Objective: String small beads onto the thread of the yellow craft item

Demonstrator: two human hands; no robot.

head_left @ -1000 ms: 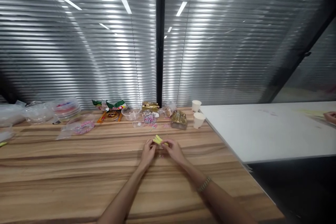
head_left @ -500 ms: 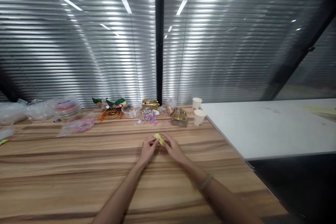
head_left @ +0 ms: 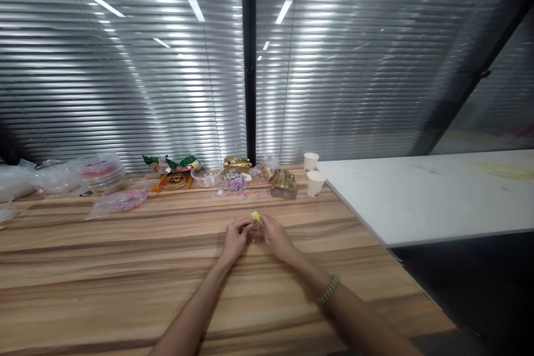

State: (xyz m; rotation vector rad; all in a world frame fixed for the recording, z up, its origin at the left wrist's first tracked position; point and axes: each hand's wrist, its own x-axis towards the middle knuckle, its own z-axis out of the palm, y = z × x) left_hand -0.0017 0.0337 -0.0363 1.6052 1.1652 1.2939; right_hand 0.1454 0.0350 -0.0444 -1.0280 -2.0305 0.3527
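A small yellow piece [head_left: 256,216] is held over the wooden table, mostly covered by fingers; its exact kind is too small to tell. My right hand [head_left: 276,236] closes on it from the right, the back of the hand toward me. From the left, my left hand [head_left: 236,238] pinches at its edge with thumb and fingers. Just under the fingertips, a few tiny shiny bits [head_left: 257,241] lie on the wood, hard to make out. A bracelet [head_left: 329,290] circles my right wrist.
Along the back stand two paper cups [head_left: 316,183], a gold foil pack [head_left: 284,184], a clear bowl [head_left: 207,177], pink beads [head_left: 237,182] and a green snack bag [head_left: 182,163]. Stacked plastic lids [head_left: 101,171] sit at left. A white table [head_left: 421,194] adjoins at right.
The yellow piece has turned and is now more hidden by my fingers, with only its top showing. Both hands stay in nearly the same place. The view has shifted slightly.
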